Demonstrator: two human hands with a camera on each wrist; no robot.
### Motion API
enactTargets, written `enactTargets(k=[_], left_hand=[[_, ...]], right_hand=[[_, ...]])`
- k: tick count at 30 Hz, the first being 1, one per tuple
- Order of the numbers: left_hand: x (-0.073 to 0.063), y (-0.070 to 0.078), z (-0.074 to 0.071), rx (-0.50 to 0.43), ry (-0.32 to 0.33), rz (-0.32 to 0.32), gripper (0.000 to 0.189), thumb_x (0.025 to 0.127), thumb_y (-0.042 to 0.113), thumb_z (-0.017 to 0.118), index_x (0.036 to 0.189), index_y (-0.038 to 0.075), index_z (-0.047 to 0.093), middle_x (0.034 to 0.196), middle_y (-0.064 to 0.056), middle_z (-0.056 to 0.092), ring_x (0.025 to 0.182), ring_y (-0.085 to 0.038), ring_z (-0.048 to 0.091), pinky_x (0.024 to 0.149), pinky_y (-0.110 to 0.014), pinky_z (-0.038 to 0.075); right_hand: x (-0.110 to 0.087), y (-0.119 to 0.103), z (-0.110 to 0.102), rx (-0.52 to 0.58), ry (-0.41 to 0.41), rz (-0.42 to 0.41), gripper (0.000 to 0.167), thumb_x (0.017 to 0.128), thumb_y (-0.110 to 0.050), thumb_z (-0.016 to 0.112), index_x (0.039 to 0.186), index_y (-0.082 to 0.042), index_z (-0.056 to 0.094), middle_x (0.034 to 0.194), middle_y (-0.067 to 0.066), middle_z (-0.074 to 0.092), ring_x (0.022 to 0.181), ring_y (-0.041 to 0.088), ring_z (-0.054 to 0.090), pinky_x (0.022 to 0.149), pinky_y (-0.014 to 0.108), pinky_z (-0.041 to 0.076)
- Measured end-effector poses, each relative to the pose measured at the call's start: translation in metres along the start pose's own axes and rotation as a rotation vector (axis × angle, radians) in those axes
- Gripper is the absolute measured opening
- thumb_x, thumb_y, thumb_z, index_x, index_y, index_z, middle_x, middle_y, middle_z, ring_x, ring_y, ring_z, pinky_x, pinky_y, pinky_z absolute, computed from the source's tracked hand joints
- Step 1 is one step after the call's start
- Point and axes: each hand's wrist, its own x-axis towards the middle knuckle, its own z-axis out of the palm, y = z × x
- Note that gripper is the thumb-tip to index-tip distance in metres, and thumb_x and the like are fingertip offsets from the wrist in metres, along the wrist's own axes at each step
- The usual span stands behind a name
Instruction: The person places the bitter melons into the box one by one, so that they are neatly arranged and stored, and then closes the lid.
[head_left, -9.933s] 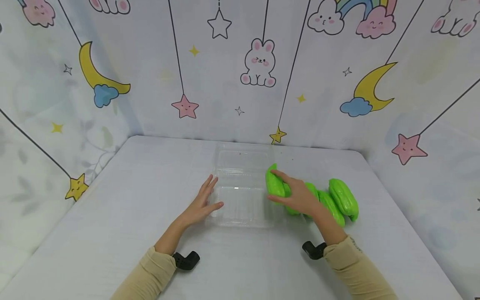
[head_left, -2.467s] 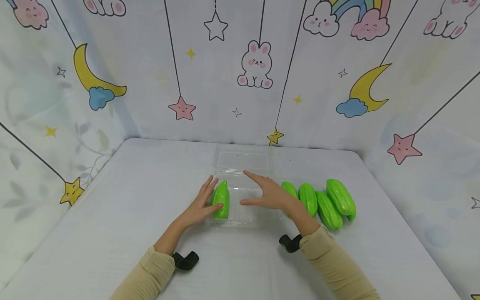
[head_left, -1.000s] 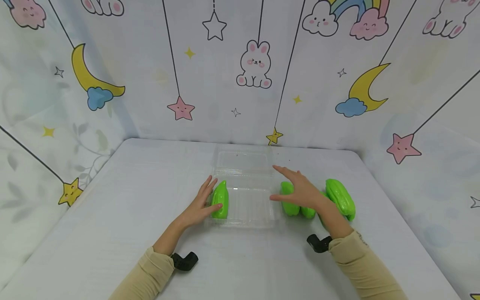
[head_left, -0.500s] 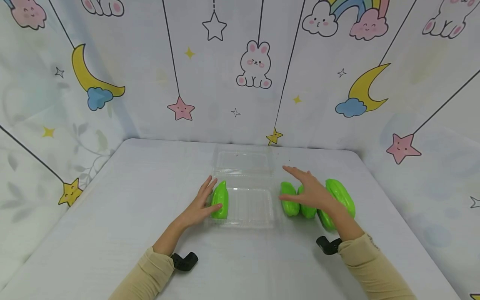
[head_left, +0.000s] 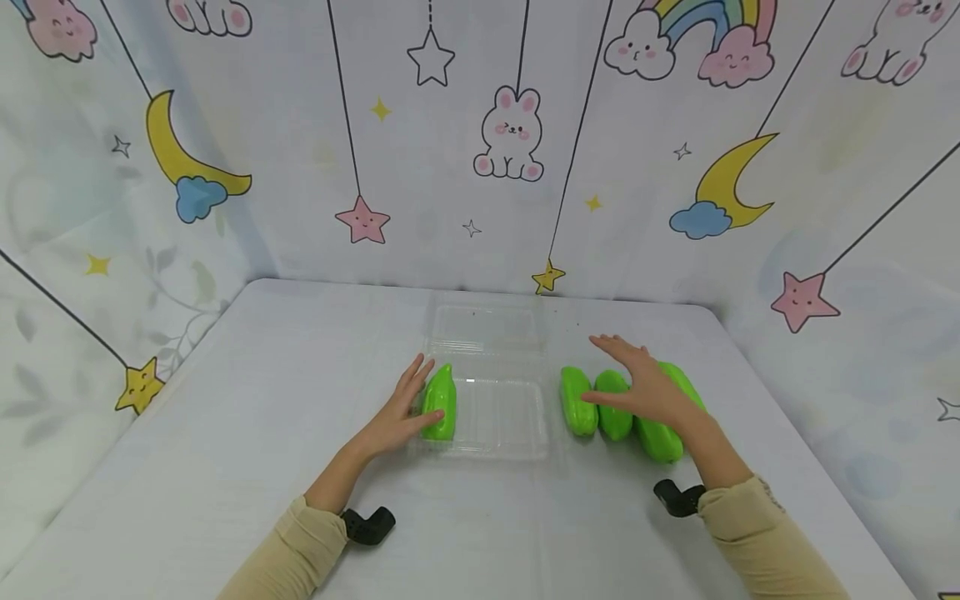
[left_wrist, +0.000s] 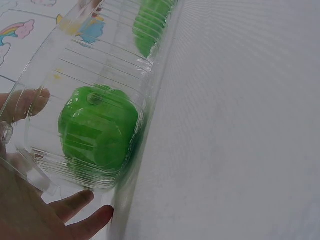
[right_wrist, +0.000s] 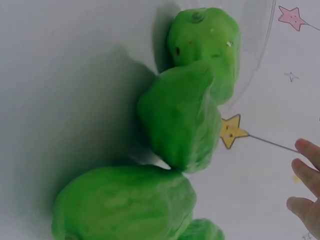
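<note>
A clear plastic clamshell box (head_left: 498, 417) lies unfolded on the white table, and one smooth, ridged green vegetable (head_left: 441, 404) sits in its near half at the left side. My left hand (head_left: 393, 421) rests by the box's left side with fingers spread. Its thumb overlaps the vegetable, and in the left wrist view its fingers (left_wrist: 75, 205) lie around the end of the transparent wall (left_wrist: 55, 165). To the right of the box, my right hand (head_left: 648, 387) hovers with fingers spread and holds nothing. Below it are a row of similar green vegetables (head_left: 577, 404), partly hidden by the hand.
The box's lid half (head_left: 487, 325) lies flat toward the back. The row on the right includes a farther green vegetable (head_left: 681, 383) behind my right hand. A patterned cloth backdrop (head_left: 450, 150) rises behind the white tabletop (head_left: 322, 333).
The earlier right-hand vegetable now lies at the box's left side, let go there. Since then my right hand has moved right, over the row. My left hand has stayed put.
</note>
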Motion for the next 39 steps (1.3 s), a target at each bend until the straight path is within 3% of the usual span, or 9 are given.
enactTargets(k=[8, 22, 39], left_hand=[[0.000, 0.001, 0.000, -0.006, -0.003, 0.000, 0.074, 0.088, 0.009, 0.057, 0.145, -0.001, 0.011, 0.149, -0.023, -0.005, 0.133, -0.046, 0.010, 0.094, -0.064, 0.028], [0.000, 0.001, 0.000, -0.005, 0.000, 0.005, 0.074, 0.088, 0.009, 0.057, 0.145, -0.002, 0.012, 0.149, -0.023, -0.004, 0.132, -0.047, 0.011, 0.094, -0.064, 0.028], [0.000, 0.002, 0.001, -0.014, 0.005, 0.008, 0.074, 0.088, 0.007, 0.058, 0.145, -0.003, 0.012, 0.149, -0.024, -0.004, 0.131, -0.049, 0.014, 0.093, -0.065, 0.029]], right_hand=[[-0.007, 0.013, -0.004, -0.050, 0.046, 0.002, 0.088, 0.071, -0.052, 0.071, 0.141, -0.012, 0.035, 0.144, 0.018, 0.032, 0.134, 0.037, 0.019, 0.104, 0.060, 0.009], [-0.018, 0.023, -0.016, -0.012, 0.043, 0.046, 0.092, 0.070, -0.048, 0.075, 0.142, -0.011, 0.033, 0.145, 0.021, 0.026, 0.136, 0.037, 0.013, 0.104, 0.061, 0.003], [-0.027, 0.045, -0.025, -0.042, 0.054, 0.071, 0.096, 0.067, -0.046, 0.078, 0.143, -0.014, 0.031, 0.145, 0.024, 0.026, 0.134, 0.042, 0.015, 0.101, 0.065, 0.005]])
